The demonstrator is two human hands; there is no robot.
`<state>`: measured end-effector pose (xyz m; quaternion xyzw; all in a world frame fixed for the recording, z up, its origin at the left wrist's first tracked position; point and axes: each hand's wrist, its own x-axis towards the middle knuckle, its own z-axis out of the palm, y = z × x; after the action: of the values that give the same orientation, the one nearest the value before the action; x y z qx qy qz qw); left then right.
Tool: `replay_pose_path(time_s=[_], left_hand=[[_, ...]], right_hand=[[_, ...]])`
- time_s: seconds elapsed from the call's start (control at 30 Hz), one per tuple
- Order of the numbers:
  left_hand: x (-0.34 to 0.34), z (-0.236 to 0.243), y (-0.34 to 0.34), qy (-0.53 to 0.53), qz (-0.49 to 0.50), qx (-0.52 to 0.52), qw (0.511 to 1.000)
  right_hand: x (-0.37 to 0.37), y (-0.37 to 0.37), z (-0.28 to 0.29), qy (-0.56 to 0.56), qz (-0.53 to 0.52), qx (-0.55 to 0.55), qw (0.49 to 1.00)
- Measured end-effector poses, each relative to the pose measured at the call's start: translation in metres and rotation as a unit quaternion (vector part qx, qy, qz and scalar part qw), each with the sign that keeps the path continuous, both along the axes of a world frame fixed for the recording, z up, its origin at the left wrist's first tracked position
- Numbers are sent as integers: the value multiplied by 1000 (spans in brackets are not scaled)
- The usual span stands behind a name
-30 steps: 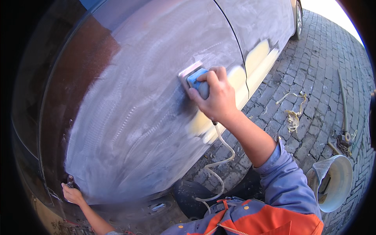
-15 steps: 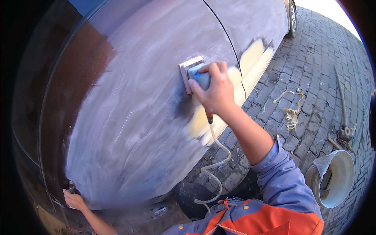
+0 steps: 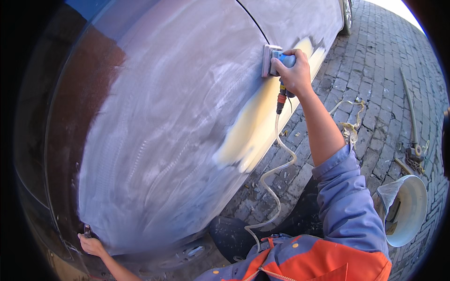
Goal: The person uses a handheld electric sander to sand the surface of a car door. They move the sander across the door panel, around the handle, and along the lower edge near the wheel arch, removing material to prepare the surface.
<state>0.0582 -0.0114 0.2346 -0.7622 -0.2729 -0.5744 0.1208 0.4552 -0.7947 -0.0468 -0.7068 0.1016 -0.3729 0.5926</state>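
My right hand [image 3: 296, 72] is wrapped round a blue air sander [image 3: 284, 61]. Its square pad lies against the car door panel [image 3: 154, 122], by the dark seam and the upper end of a pale yellow filler patch [image 3: 243, 131]. A clear air hose [image 3: 281, 161] hangs from the sander's orange-and-black fitting and curls down to my lap. At the lower left, my left hand [image 3: 92, 245] has its fingers closed at a small dark piece, perhaps a handle [image 3: 87, 230], on the panel's edge. What exactly those fingers hold is too small to make out.
Grey paving bricks [image 3: 370, 61] stretch along the car's right side. A white bucket [image 3: 412, 210] with a cloth over its rim stands at the lower right. Beyond it lies a long-handled tool [image 3: 410, 112]. Crumpled tape strips [image 3: 351, 129] lie nearer the car, whose wheel [image 3: 347, 16] shows at the top.
My right hand has slid the sander up and right across the panel to the seam, uncovering more of the yellow filler. The hose has followed. My left hand stays at the lower-left edge.
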Motion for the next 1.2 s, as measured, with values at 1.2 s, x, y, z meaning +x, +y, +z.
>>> replay_pose_path(time_s=[1.2], left_hand=[[-6, 16, 26, 24, 52, 21, 998]], right_hand=[[-28, 67, -97, 71, 11, 175, 982]])
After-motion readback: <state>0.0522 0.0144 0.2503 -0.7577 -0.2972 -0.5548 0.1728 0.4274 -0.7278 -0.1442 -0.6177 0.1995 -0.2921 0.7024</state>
